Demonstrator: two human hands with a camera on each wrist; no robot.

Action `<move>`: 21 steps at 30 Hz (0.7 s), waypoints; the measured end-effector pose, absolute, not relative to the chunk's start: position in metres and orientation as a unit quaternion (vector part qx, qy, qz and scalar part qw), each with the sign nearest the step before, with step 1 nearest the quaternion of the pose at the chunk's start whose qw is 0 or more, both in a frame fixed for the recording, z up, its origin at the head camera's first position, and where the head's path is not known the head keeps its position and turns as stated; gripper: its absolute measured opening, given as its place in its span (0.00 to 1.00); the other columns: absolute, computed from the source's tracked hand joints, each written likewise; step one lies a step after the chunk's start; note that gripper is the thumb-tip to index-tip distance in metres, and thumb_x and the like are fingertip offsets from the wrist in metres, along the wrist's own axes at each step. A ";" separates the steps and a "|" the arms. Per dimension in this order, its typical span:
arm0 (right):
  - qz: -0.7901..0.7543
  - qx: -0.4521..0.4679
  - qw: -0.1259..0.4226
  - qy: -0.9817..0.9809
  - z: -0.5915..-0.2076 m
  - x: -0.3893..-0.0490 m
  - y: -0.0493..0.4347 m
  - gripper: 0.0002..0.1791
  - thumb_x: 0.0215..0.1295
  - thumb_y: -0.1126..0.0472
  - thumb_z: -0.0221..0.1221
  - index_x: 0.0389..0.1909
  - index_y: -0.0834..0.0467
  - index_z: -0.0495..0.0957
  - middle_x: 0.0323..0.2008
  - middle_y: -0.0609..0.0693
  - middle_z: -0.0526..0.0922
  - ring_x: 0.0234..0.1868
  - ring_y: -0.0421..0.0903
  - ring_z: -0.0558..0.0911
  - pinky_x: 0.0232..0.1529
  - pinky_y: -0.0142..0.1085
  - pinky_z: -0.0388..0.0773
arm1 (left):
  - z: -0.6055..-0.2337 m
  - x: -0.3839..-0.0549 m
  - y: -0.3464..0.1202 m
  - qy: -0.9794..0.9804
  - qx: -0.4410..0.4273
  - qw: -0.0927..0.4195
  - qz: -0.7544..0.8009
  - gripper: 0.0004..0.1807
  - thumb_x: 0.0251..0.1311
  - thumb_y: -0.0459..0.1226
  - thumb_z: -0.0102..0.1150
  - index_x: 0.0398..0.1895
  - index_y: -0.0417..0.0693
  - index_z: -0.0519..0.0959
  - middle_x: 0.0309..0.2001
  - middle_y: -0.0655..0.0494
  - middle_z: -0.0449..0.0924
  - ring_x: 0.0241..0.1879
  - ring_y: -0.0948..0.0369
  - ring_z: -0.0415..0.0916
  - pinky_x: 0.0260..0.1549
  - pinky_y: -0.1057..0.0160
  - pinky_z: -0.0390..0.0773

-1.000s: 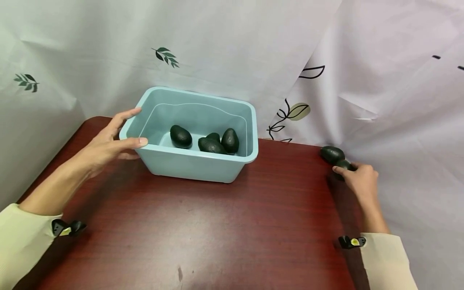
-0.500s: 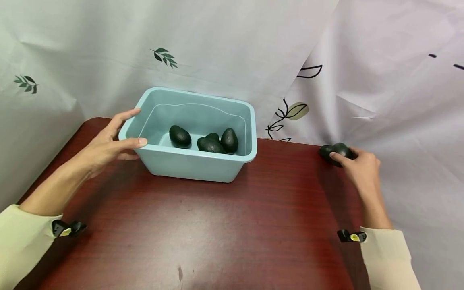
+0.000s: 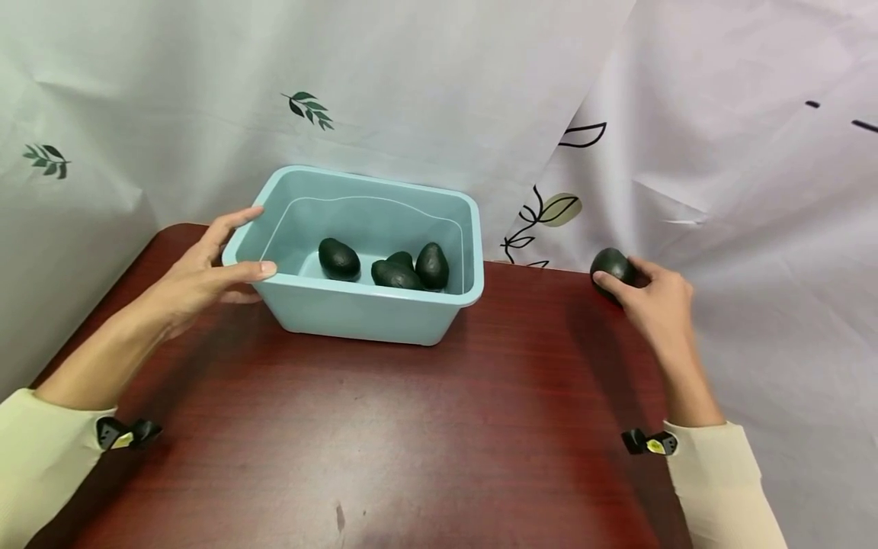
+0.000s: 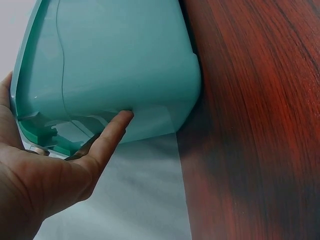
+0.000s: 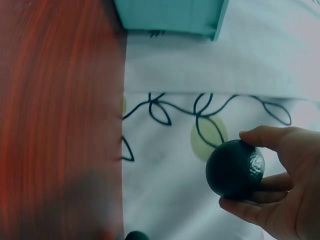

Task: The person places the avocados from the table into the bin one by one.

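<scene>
My left hand (image 3: 199, 263) grips the left end of a light blue plastic bin (image 3: 357, 313), thumb on the front rim and index finger at the back rim. Its other fingers press the outer end wall, as the left wrist view shows. Several dark green avocados (image 3: 339, 259) lie on the bin's floor, mostly bunched toward its right half. To the right, my right hand (image 3: 658, 301) holds an avocado (image 5: 234, 170) between thumb and fingers, above the table's far right corner. Another avocado (image 5: 136, 235) peeks in at the bottom of the right wrist view; in the head view the held one mostly hides it.
The dark red wooden table (image 3: 384, 427) stretches in front of the bin. White cloth (image 3: 411, 91) with leaf prints hangs close behind the bin and along the right side. Each sleeve carries a small black clip-like device (image 3: 648, 442) at the cuff.
My right hand has lifted one avocado off the table's right edge and carried it up and leftward, over the other avocado there. The left hand and bin have stayed in place.
</scene>
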State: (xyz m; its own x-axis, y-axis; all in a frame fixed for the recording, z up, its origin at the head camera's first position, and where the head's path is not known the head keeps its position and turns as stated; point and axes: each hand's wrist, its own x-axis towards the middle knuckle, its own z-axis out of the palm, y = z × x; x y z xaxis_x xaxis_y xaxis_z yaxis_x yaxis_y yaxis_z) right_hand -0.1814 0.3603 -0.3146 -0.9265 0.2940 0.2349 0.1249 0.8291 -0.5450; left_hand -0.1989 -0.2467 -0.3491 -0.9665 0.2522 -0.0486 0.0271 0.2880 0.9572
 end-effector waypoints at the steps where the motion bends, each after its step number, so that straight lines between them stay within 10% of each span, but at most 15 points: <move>1: 0.271 -0.106 0.160 -0.943 -0.314 -0.182 0.357 0.47 0.58 0.30 0.68 0.71 0.56 0.75 0.63 0.65 0.82 0.67 0.65 0.75 0.65 0.57 0.70 | -0.349 -0.199 -0.247 0.797 0.088 0.095 0.590 0.45 0.73 0.41 0.61 0.81 0.84 0.46 0.79 0.57 0.46 0.66 0.55 0.62 0.44 0.62 0.88; 9: 0.275 -0.071 0.187 -0.940 -0.308 -0.185 0.332 0.46 0.55 0.30 0.71 0.68 0.54 0.79 0.58 0.60 0.86 0.62 0.58 0.82 0.62 0.51 0.76 | -0.350 -0.199 -0.247 0.798 0.088 0.092 0.590 0.45 0.73 0.41 0.61 0.81 0.84 0.47 0.79 0.59 0.45 0.66 0.56 0.63 0.44 0.61 0.88; 16: 0.301 -0.047 0.188 -0.934 -0.305 -0.188 0.314 0.45 0.53 0.29 0.72 0.67 0.52 0.81 0.54 0.54 0.89 0.55 0.49 0.89 0.46 0.19 0.75 | -0.350 -0.199 -0.247 0.798 0.085 0.094 0.589 0.45 0.73 0.41 0.61 0.81 0.85 0.47 0.79 0.58 0.45 0.66 0.57 0.63 0.44 0.61 0.88; 21: 0.315 -0.027 0.195 -0.928 -0.304 -0.188 0.303 0.42 0.54 0.32 0.73 0.66 0.51 0.81 0.54 0.53 0.89 0.53 0.48 0.90 0.43 0.13 0.74 | -0.349 -0.199 -0.247 0.799 0.086 0.096 0.587 0.45 0.73 0.42 0.60 0.81 0.85 0.46 0.79 0.56 0.46 0.65 0.57 0.64 0.44 0.62 0.88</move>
State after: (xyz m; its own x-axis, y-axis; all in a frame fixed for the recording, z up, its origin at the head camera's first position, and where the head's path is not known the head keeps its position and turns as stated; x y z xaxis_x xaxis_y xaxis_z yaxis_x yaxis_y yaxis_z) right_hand -0.1884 0.3031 -0.3045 -0.9226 0.1738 0.3444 -0.0720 0.7996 -0.5962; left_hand -0.1994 -0.2466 -0.3490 -0.9667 0.2501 -0.0536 0.0237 0.2965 0.9547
